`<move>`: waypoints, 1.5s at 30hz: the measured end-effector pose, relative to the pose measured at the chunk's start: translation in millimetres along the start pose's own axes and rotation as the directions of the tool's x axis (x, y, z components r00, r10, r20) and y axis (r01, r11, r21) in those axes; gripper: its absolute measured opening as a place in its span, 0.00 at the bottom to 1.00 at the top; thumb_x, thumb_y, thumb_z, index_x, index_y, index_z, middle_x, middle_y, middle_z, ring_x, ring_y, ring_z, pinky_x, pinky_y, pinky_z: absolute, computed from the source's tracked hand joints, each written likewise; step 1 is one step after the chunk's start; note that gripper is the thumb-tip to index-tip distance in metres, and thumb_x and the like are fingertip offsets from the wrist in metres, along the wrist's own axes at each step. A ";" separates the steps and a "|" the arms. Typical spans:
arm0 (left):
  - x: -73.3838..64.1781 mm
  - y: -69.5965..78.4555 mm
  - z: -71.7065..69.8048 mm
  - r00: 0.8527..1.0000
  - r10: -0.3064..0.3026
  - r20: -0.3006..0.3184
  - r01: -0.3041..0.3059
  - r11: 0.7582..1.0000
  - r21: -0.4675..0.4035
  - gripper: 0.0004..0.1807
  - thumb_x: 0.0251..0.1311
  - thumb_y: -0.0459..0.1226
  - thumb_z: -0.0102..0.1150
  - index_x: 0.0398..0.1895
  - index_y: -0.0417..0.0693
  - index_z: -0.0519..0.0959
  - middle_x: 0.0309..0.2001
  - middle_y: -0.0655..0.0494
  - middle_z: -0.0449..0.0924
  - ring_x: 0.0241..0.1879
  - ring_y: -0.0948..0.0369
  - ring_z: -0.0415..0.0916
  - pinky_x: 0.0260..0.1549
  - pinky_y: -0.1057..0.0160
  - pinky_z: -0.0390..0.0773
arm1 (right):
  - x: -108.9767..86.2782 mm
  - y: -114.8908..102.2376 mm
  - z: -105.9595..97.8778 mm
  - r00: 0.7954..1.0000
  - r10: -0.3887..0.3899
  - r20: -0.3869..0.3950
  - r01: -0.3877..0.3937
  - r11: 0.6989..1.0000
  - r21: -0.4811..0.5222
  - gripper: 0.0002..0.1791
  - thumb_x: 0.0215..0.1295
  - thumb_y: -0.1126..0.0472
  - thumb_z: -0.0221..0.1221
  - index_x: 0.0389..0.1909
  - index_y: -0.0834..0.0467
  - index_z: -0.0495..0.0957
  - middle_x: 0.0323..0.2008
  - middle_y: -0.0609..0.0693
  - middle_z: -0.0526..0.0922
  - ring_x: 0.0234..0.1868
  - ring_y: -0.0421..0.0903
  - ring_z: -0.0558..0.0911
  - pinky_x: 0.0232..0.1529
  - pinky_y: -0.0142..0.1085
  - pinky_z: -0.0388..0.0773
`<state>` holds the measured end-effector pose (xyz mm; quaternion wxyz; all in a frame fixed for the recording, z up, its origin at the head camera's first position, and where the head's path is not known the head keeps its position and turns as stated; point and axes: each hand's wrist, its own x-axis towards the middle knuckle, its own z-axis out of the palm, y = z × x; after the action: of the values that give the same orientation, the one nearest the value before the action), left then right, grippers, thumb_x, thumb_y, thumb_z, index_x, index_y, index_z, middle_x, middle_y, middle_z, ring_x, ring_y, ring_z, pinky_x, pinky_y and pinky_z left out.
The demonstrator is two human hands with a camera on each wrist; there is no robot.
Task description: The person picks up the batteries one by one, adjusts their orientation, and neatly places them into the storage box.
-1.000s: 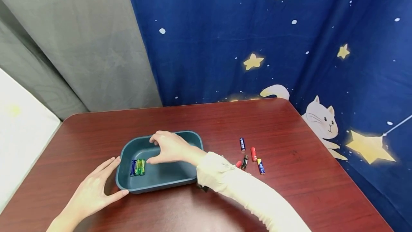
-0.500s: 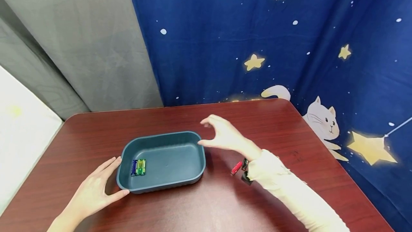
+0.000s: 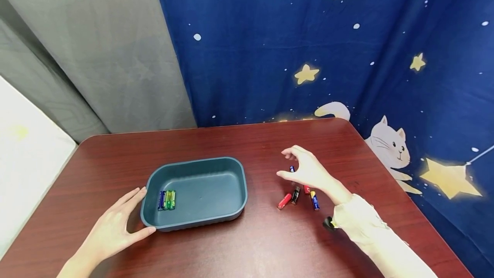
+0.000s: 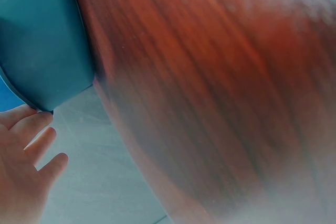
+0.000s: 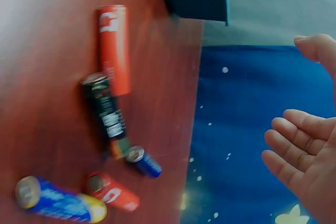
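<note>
My left hand point(image 3: 109, 226) rests at the left end of a teal plastic bin point(image 3: 204, 196), its fingertips and thumb touching the rim. Inside the bin, several batteries point(image 3: 167, 200), blue and green, lie side by side near that end. Above a loose group of batteries to the right hovers my right hand point(image 3: 308, 173), thumb and fingers spread with nothing between them. Under and beside it lie a red battery point(image 3: 284, 201), a black battery point(image 5: 106, 114), a blue-and-yellow battery point(image 3: 314, 200), a second red battery point(image 5: 113, 192) and a dark blue battery point(image 5: 144, 162), partly hidden in the head view.
Everything stands on a reddish-brown wooden table point(image 3: 247, 252). A grey curtain point(image 3: 96, 55) and a blue star-patterned curtain point(image 3: 251, 55) hang behind its far edge. A small black object point(image 3: 329, 224) shows at the right sleeve's cuff.
My right hand has moved right, from over the inside of the bin to above the loose batteries. The left hand and the bin hold their places.
</note>
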<state>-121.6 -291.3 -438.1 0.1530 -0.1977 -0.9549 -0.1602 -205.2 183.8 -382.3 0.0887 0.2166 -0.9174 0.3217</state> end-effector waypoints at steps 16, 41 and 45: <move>0.7 1.3 0.0 1.000 -0.021 0.016 0.021 1.000 -0.006 0.50 0.36 0.59 0.67 0.64 0.48 0.63 0.60 0.45 0.66 0.59 0.51 0.60 0.61 0.79 0.40 | -58.1 10.4 27.0 0.995 0.104 -0.001 -0.103 0.983 -0.154 0.26 0.36 0.46 0.70 0.34 0.59 0.76 0.26 0.46 0.74 0.28 0.41 0.73 0.29 0.33 0.71; -1.2 -2.0 1.4 1.000 0.009 -0.007 -0.009 1.000 -0.019 0.50 0.35 0.57 0.69 0.64 0.48 0.63 0.60 0.45 0.66 0.59 0.52 0.59 0.53 0.88 0.32 | -60.7 1.6 57.7 0.988 0.152 -0.015 -0.148 0.927 -0.344 0.20 0.32 0.47 0.69 0.13 0.53 0.69 0.16 0.41 0.65 0.16 0.37 0.65 0.17 0.31 0.65; -0.8 -2.2 1.9 1.000 0.014 -0.010 -0.014 1.000 -0.018 0.50 0.35 0.57 0.69 0.64 0.47 0.63 0.59 0.44 0.66 0.59 0.52 0.59 0.52 0.88 0.32 | -60.5 2.7 61.2 0.994 0.105 -0.038 -0.112 0.916 -0.385 0.18 0.32 0.50 0.67 0.13 0.53 0.68 0.16 0.42 0.65 0.18 0.39 0.67 0.18 0.33 0.67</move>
<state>-122.2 -292.8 -440.6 0.1570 -0.2048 -0.9513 -0.1687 -154.0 167.8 -449.6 0.1193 0.1409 -0.9727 0.1406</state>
